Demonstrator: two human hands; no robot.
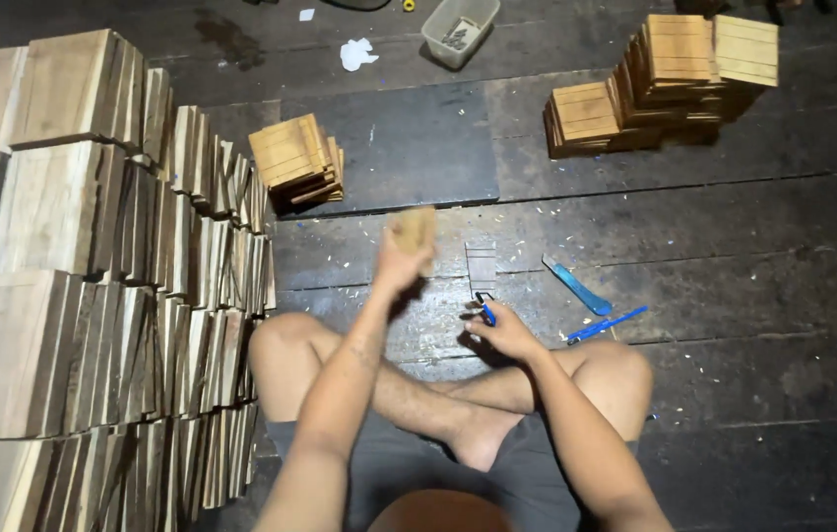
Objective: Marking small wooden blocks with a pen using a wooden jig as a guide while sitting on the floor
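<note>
On a dark plank floor [734, 246], a person sits cross-legged, the left hand [401, 264] raised and closed around a small wooden block [417, 236], blurred. Just right of that block, the right hand [502, 330] grips a blue-handled cutter [485, 310]. Two more blue tools [591, 305] lie farther right; stacked boards [94, 276] rise to the block's left.

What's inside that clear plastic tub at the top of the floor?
The plastic tub holds a small heap of dark little pieces, too small to identify. Its far end looks bare. Whatever lies beneath the heap is covered.
</note>
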